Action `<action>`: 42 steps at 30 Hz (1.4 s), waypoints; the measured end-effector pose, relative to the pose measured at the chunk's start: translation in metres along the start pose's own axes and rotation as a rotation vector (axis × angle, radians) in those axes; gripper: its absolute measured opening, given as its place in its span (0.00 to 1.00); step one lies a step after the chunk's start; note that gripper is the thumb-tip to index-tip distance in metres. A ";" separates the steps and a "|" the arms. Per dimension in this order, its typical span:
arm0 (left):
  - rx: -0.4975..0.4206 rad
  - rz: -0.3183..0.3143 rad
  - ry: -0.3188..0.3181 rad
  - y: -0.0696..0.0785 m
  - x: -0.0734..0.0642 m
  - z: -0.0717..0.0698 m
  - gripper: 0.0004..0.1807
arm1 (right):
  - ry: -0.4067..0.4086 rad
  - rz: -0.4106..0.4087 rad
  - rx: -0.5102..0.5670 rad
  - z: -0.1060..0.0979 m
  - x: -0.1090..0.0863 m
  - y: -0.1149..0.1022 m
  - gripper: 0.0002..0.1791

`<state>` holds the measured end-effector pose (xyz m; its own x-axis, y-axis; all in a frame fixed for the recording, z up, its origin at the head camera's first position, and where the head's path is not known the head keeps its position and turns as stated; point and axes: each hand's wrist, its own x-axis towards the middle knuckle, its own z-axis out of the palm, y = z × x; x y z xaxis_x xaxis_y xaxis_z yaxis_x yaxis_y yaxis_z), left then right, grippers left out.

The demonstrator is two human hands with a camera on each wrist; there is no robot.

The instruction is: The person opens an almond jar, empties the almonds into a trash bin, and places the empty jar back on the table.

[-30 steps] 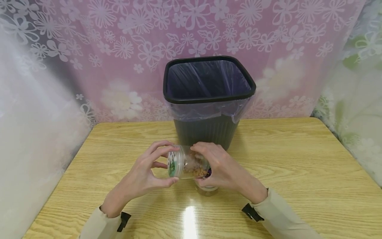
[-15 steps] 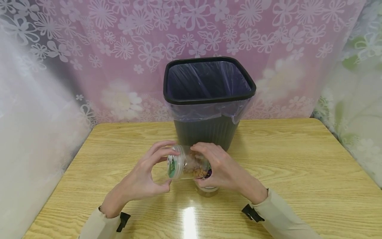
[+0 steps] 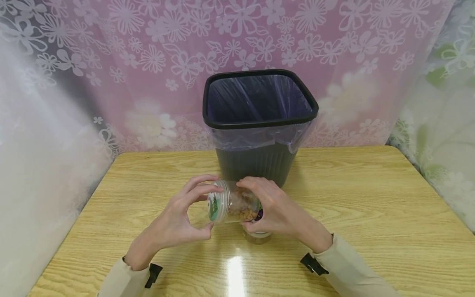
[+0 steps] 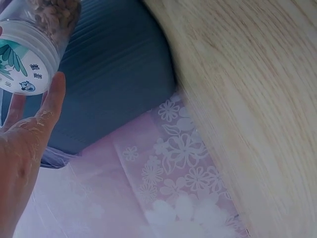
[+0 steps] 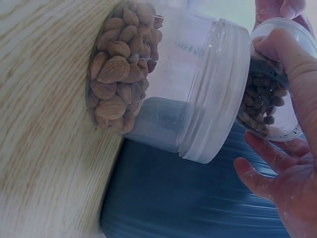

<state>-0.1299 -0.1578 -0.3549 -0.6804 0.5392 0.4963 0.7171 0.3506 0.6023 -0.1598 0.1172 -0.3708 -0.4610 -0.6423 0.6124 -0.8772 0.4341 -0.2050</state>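
Observation:
A clear jar (image 3: 235, 202) of small brown pieces lies sideways in the air between both hands. Its lid (image 3: 222, 202) faces left and bears a green and white label with dark characters. Around the lid curve the fingers of my left hand (image 3: 176, 220), with the thumb at its lower edge. My right hand (image 3: 276, 206) grips the other end of the jar, its fingers above and its thumb below. Beneath it stands a second lidded jar (image 3: 257, 239), mostly hidden in the head view; the right wrist view shows almonds (image 5: 119, 69) at its bottom.
A dark waste bin (image 3: 256, 161) with a purple-tinted liner stands on the wooden table (image 3: 352, 198), right behind the hands. A pink flowered curtain (image 3: 159, 74) hangs behind the table, and pale curtains stand at both sides.
From one second to half a second ago, my left thumb shifted left and down along the lid's edge, and the lid's label turned slightly. Since then the hands have barely moved.

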 end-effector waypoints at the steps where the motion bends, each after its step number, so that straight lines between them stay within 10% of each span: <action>1: -0.006 -0.003 0.001 0.000 0.000 0.000 0.46 | 0.004 -0.004 -0.004 0.000 0.000 0.000 0.50; 20: -0.076 -0.102 0.032 -0.004 -0.004 0.000 0.42 | -0.001 0.009 -0.012 -0.001 0.001 -0.003 0.49; 42: -0.013 -0.020 -0.018 0.000 -0.004 -0.003 0.43 | 0.018 0.003 0.020 0.002 0.002 -0.002 0.50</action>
<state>-0.1276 -0.1624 -0.3547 -0.6915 0.5459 0.4732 0.7016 0.3512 0.6200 -0.1591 0.1135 -0.3701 -0.4611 -0.6298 0.6251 -0.8786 0.4230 -0.2219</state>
